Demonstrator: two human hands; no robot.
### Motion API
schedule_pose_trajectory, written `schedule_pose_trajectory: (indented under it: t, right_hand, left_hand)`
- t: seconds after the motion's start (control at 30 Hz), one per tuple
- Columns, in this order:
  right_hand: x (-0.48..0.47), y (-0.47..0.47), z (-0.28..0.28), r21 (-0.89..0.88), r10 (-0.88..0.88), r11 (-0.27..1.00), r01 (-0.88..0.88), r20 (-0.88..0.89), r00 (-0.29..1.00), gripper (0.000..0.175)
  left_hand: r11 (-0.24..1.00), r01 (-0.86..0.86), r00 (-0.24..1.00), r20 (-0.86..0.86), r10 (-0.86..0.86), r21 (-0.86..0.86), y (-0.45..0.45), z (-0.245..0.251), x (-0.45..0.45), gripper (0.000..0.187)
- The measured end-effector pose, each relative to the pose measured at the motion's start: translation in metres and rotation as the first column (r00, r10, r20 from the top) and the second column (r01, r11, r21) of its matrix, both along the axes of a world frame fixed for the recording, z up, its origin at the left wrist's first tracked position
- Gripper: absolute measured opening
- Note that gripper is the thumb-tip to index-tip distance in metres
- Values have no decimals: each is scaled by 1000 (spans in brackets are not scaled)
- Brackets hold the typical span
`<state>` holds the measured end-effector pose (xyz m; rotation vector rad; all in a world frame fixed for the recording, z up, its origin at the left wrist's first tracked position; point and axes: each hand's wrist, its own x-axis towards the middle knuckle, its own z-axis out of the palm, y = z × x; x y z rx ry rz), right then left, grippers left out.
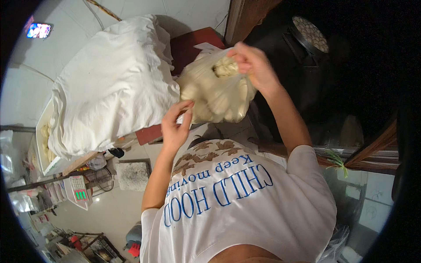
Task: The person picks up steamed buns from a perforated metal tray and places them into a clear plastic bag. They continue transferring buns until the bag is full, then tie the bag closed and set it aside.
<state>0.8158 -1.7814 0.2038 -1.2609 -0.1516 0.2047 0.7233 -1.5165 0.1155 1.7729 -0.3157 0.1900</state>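
A translucent plastic bag (210, 90) full of pale, rounded dough pieces or buns stands in front of me on a dark red surface (197, 46). At its upper right edge, my right hand (248, 64) pinches the plastic near the opening, through which several pleated pieces show. My left hand (179, 120) is at the bag's lower left side, thumb and forefinger meeting at the plastic; whether they grip it is unclear. Left of the bag, a large white cloth (115, 88) covers a white container (42, 141), with more pale pieces showing at its open end.
A round tray of pale buns (310, 34) sits at the upper right in the dark. A digital scale (77, 190) with a lit display is at the lower left, near a stone-like block (132, 176). A lit phone (38, 30) is at the upper left. Wooden posts (241, 19) rise beyond the bag.
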Motion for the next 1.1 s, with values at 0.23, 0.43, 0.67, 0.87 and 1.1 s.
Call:
schedule_pose_trajectory:
  t: [0.23, 0.43, 0.67, 0.87, 1.1]
  right_hand:
    - [63, 12, -4, -61, 172, 984, -170, 46, 984, 37]
    - [90, -21, -10, -124, 259, 957, -261, -31, 965, 38]
    - [117, -105, -37, 56, 212, 976, -209, -52, 976, 36]
    - [138, -137, -30, -30, 262, 965, -260, 98, 960, 42]
    - [127, -148, -60, -63, 197, 979, -192, 87, 976, 61]
  left_hand:
    - [994, 92, 990, 113, -86, -50, -90, 6, 89, 43]
    - [935, 165, 908, -322, -269, -316, -67, 38, 88, 35]
    - [781, -315, 932, -332, 147, -539, -29, 40, 60, 31]
    - [756, -401, 908, -334, 253, -518, -55, 52, 75, 33]
    - [796, -495, 831, -459, 315, -349, -73, 50, 63, 46]
